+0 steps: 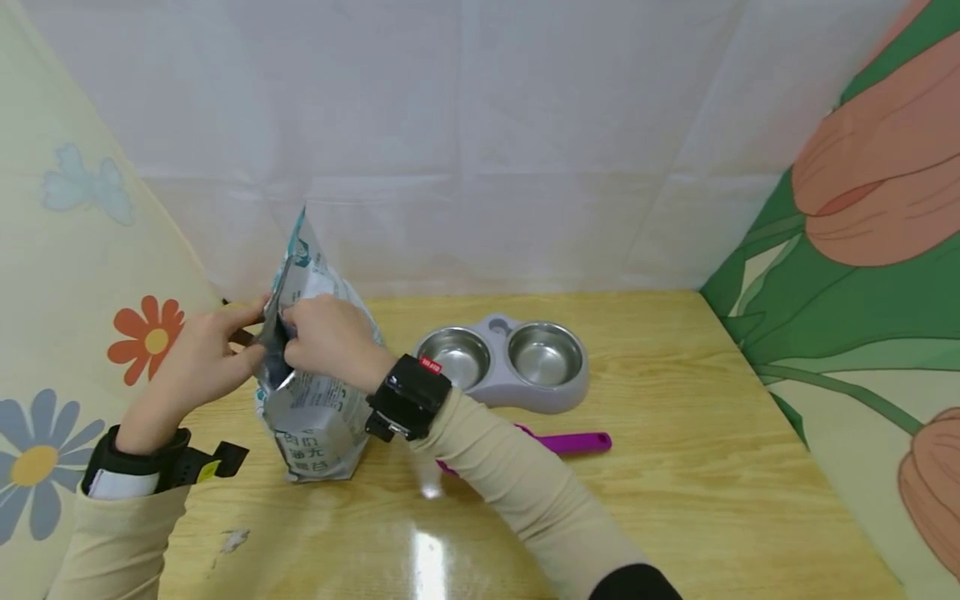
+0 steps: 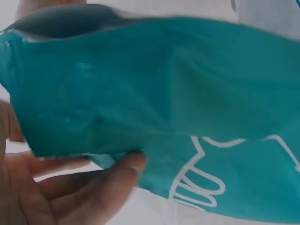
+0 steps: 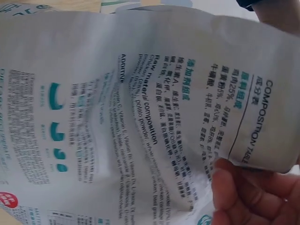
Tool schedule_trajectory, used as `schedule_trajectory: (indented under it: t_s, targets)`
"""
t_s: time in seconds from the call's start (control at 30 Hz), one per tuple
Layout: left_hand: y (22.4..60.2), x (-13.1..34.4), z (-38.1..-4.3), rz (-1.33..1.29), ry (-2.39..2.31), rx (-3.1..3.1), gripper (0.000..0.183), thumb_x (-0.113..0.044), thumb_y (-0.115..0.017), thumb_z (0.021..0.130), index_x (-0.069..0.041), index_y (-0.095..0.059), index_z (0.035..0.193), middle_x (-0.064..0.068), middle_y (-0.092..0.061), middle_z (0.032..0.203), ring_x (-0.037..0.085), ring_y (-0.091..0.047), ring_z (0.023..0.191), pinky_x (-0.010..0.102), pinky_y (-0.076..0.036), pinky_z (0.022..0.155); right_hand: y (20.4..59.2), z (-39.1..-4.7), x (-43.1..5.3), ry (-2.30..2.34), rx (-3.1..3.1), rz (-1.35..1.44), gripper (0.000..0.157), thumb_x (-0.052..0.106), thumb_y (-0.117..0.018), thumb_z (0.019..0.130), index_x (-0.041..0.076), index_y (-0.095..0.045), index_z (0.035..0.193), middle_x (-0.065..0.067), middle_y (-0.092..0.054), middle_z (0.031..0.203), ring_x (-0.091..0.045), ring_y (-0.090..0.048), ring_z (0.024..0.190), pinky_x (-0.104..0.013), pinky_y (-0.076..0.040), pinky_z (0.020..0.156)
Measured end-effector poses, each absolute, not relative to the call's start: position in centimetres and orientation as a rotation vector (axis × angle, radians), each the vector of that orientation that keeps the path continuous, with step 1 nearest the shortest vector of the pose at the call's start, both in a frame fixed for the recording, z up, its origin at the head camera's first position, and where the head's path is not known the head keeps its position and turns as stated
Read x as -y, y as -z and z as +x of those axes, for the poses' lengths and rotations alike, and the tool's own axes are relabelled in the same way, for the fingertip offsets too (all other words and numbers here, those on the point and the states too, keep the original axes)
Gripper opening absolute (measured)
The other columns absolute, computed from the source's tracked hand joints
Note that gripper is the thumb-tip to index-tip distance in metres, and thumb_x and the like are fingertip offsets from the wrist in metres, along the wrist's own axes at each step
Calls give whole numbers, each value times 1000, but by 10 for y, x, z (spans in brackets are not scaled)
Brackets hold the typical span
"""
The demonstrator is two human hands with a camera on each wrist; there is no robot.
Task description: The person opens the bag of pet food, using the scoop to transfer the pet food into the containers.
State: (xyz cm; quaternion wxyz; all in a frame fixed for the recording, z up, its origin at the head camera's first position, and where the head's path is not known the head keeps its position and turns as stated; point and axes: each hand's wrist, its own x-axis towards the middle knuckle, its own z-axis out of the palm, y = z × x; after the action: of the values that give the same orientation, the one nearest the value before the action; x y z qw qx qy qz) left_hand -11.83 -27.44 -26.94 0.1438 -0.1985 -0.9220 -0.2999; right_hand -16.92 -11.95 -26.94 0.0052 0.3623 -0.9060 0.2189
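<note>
A pet food bag (image 1: pixel 322 417) stands on the table, its top parted into a dark, silvery opening. My left hand (image 1: pixel 206 354) holds the left side of the mouth, thumb and fingers at the rim. Across from it, my right hand (image 1: pixel 333 337) pinches the near rim with curled fingers. The left wrist view shows the teal face of the bag (image 2: pixel 117 93) with a white line drawing, and left fingers (image 2: pixel 103 187) under its folded edge. In the right wrist view, right fingers (image 3: pixel 248 192) grip the edge of the white printed panel (image 3: pixel 154 117). The bag's contents are hidden.
A grey double feeder (image 1: pixel 540 396) with two steel bowls (image 1: pixel 546 357) sits right of the bag. A purple handle (image 1: pixel 577 443) shows beyond my right forearm, which hides part of it. A white cloth backs the wooden table (image 1: pixel 675 467); patterned panels flank it.
</note>
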Motion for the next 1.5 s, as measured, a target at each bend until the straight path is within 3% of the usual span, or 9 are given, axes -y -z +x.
schedule_trajectory:
  t_s: [0.1, 0.27, 0.33, 0.43, 0.67, 0.8, 1.03, 1.27, 1.5]
  targets:
    - [268, 277, -119, -659, 866, 2688, 59, 4, -59, 75, 10, -39, 131, 30, -58, 106, 38, -63, 77, 25, -45, 45, 265, -170, 120, -671, 2854, 1116, 22, 16, -61, 80, 15, -45, 64, 6, -38, 54, -5, -38, 44, -17, -26, 41]
    - [261, 274, -121, -592, 717, 2754, 64, -6, -66, 76, 11, -38, 131, 29, -60, 93, 43, -60, 81, 32, -48, 49, 254, -176, 125, -546, 2869, 1108, 11, 22, -61, 85, 16, -54, 79, 6, -50, 69, -6, -47, 57, -18, -34, 48]
    - [259, 270, -122, -534, 616, 2755, 61, -9, -67, 75, 12, -41, 127, 29, -61, 88, 43, -60, 76, 37, -46, 48, 250, -180, 127, -506, 2882, 1115, 9, 22, -62, 84, 16, -55, 81, 6, -52, 72, -6, -48, 60, -18, -34, 50]
    - [259, 265, -125, -489, 502, 2718, 58, -7, -68, 73, 14, -45, 121, 33, -58, 96, 39, -57, 65, 46, -46, 54, 246, -185, 130, -477, 2911, 1132, 9, 22, -63, 83, 18, -56, 80, 7, -51, 73, -6, -47, 60, -18, -33, 50]
    - [260, 266, -128, -558, 476, 2624, 20, 3, -61, 70, 4, -53, 89, 10, -47, 65, 15, -36, 47, 29, -29, 45, 247, -187, 137, -524, 2948, 1154, 14, 17, -61, 83, 15, -50, 74, 5, -46, 70, -6, -45, 56, -17, -32, 47]
    - [259, 269, -129, -545, 512, 2637, 11, 4, -57, 74, 0, -51, 82, 7, -47, 61, 13, -36, 45, 27, -29, 43, 250, -187, 136, -556, 2965, 1109, 13, 15, -61, 82, 15, -49, 75, 5, -46, 68, -7, -45, 57, -17, -31, 48]
    - [260, 271, -131, -530, 508, 2622, 7, 5, -54, 73, 2, -51, 79, 1, -33, 54, 12, -30, 41, 26, -25, 40, 254, -188, 134, -581, 2943, 1113, 18, 15, -60, 83, 15, -46, 71, 4, -41, 65, -8, -41, 55, -18, -28, 48]
    - [260, 270, -133, -539, 507, 2609, 19, 6, -54, 73, 7, -58, 91, 2, -36, 54, 12, -30, 40, 25, -25, 39, 254, -184, 132, -528, 2924, 1062, 15, 19, -58, 85, 15, -49, 74, 4, -43, 65, -8, -42, 55, -19, -29, 46]
    - [257, 265, -139, -600, 460, 2579, 8, 5, -54, 71, -1, -50, 74, 0, -32, 53, 11, -27, 41, 26, -24, 42, 244, -188, 142, -360, 2908, 968, 16, 25, -54, 88, 19, -51, 74, 5, -44, 68, -8, -39, 54, -22, -28, 44]
